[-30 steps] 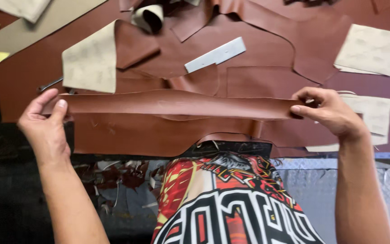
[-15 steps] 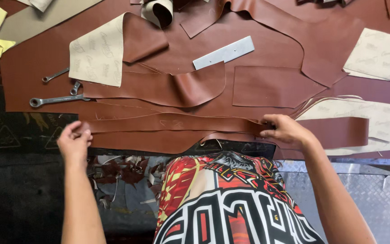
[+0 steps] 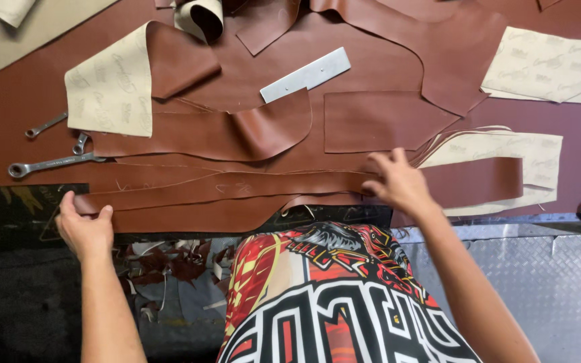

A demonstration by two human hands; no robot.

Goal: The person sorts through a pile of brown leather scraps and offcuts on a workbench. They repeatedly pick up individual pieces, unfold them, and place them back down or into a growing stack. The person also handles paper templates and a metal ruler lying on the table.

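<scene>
Brown leather covers the tabletop [image 3: 573,232]; left hand [image 3: 85,228] pinches the long strip [image 3: 237,188], right hand [image 3: 398,185] presses it flat.

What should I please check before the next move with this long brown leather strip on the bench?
1. Left hand grips the near left end of the long leather strip: ok.
2. Right hand lies flat on the strip near its middle: ok.
3. Strip lies flat along its length: not ok, its edges ripple between the hands.
4. Combination wrench lies clear of the strip: cannot tell, its head sits close to the upper edge.
5. Metal ruler lies well away, up on the leather sheet: ok.
6. Strip's right end is free: cannot tell, it overlaps a cream-backed piece.
</scene>
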